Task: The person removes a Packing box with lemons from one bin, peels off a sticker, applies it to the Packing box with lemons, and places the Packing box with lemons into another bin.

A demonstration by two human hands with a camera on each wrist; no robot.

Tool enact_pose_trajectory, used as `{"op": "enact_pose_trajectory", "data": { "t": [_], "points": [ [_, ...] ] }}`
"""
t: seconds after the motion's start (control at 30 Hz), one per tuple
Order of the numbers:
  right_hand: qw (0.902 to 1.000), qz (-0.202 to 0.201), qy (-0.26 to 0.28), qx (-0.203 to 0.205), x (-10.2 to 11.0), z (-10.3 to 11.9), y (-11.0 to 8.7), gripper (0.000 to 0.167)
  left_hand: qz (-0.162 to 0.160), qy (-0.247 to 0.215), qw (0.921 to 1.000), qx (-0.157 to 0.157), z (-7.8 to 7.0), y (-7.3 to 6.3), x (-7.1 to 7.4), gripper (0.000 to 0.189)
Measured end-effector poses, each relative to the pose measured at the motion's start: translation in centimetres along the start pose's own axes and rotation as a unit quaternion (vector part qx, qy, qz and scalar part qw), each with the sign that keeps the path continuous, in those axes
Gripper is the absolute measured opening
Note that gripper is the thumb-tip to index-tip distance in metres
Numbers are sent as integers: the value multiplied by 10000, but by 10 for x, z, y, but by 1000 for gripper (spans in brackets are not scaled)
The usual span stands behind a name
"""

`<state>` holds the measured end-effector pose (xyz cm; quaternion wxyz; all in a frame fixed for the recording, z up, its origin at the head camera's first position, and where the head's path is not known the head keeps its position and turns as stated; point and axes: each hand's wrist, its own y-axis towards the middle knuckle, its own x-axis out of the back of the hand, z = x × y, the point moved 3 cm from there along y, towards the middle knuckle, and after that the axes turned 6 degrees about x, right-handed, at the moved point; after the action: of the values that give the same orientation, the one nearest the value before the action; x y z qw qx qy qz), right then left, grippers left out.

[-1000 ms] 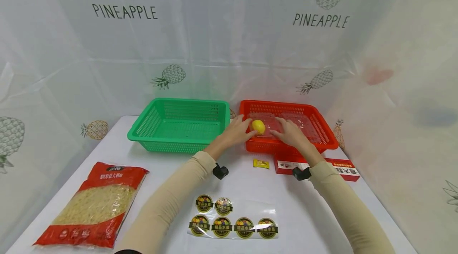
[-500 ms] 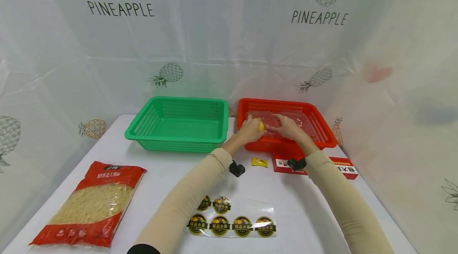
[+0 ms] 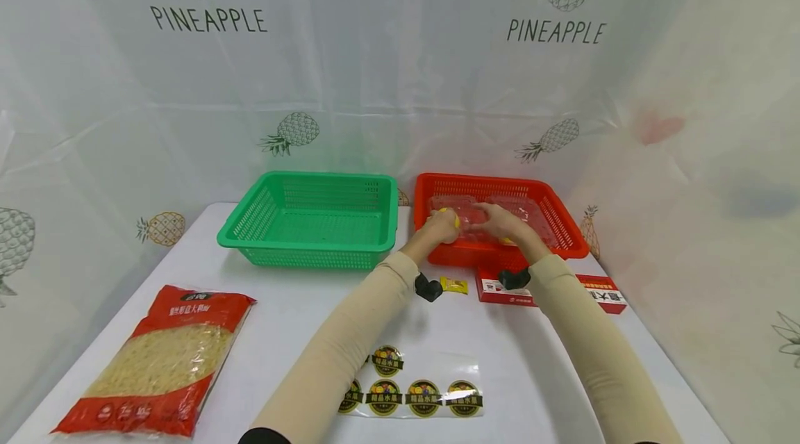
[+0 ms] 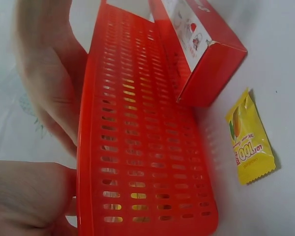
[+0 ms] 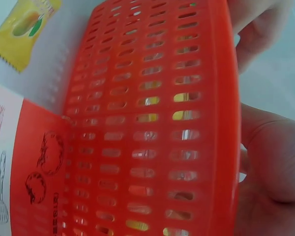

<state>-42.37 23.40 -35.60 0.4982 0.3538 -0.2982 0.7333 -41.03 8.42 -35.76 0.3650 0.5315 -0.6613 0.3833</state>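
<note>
A red basket (image 3: pixel 567 239) at the back right holds clear plastic boxes (image 3: pixel 528 211). My left hand (image 3: pixel 442 227) grips a yellow lemon (image 3: pixel 457 222) at the left of that basket; its fingers cover most of the fruit. Facing it, my right hand (image 3: pixel 500 222) reaches over the near rim with fingers and thumb apart, beside the left clear box. More yellow (image 3: pixel 507 242) shows just under the right hand. In the left wrist view, the right hand (image 4: pixel 51 83) hangs behind the rim; in the right wrist view, its thumb side (image 5: pixel 280 162) is partly hidden by the basket wall.
A green basket (image 3: pixel 312 247) stands to the left. In front of the red basket lie a small yellow wrapped candy (image 3: pixel 453 285) and a red and white box (image 3: pixel 507 291). A sticker sheet (image 3: pixel 425 395) and a red pasta bag (image 3: pixel 156 360) lie nearer.
My left hand has moved right and closed round the lemon, which was in plain sight between the hands. The right hand has stayed nearly in place; the view has shifted slightly.
</note>
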Motion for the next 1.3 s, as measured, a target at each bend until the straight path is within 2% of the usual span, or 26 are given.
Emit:
{"op": "enact_pose_trajectory", "data": {
  "t": [0.17,0.3,0.47,0.7,0.83,0.97,1.3],
  "points": [
    [9999,93,95,69,-1,1,0,77,44,-61,10000,-30,3,1,1,18],
    [9998,5,173,124,-1,2,-1,75,91,-180,9998,18,4,1,1,19],
    [9995,-108,221,187,0,2,-1,69,132,-125,9998,-122,6,3,0,18],
    [9991,-256,323,80,6,2,0,58,136,-404,9990,-119,7,1,3,31],
    [9979,-387,523,-69,10,1,1,56,5,-493,9985,-240,7,-1,7,37],
    [9971,-542,528,55,16,5,-2,54,-161,-638,9969,-430,6,-1,13,37],
    [9934,-870,719,196,39,28,-20,59,-267,-1654,9842,-574,14,0,43,61]
  ]
}}
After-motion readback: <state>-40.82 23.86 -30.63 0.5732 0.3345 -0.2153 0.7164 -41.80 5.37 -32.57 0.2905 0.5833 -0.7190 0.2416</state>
